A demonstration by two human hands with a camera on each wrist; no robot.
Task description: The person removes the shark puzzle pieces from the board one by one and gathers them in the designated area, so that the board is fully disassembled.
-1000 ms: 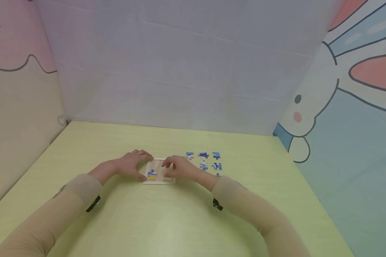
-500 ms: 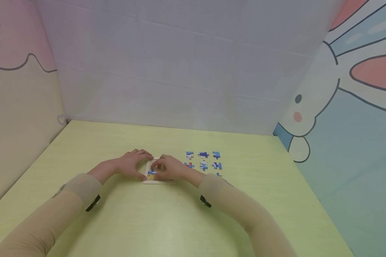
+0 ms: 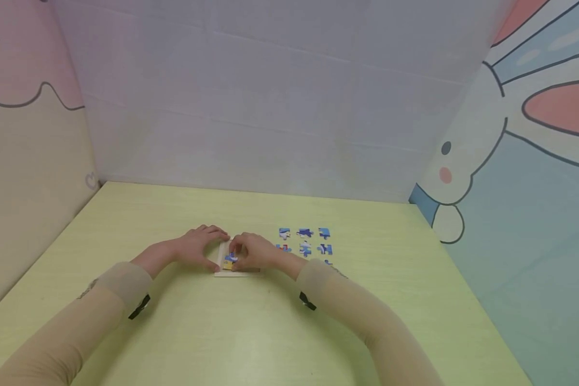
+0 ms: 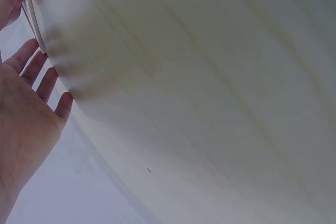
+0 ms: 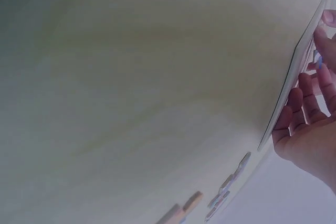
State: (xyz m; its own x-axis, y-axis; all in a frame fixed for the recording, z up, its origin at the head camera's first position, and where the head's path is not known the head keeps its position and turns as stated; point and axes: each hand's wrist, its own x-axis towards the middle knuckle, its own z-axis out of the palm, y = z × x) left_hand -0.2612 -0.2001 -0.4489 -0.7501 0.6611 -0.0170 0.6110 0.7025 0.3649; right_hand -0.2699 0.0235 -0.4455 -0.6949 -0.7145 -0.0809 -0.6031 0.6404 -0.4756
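Note:
A small pale wooden puzzle tray (image 3: 236,274) lies flat on the table. My left hand (image 3: 198,245) braces its left side, thumb at the near corner and forefinger at the far one, the fingers spread and fairly straight in the left wrist view. Inside the tray, toward its left, is a jigsaw piece (image 3: 229,261) in blue, white and yellow. My right hand (image 3: 257,252) reaches over the tray from the right and pinches that piece between thumb and forefinger. The hand hides much of the tray's right part.
Several loose jigsaw pieces (image 3: 305,232), mostly blue and white, lie in rows right of the tray, some partly behind the right forearm. The yellow-green table (image 3: 251,332) meets a pale back wall (image 3: 270,107) and printed side panels.
My right hand has moved left across the tray and taken hold of the piece, which has shifted slightly right. The left hand has stayed in place.

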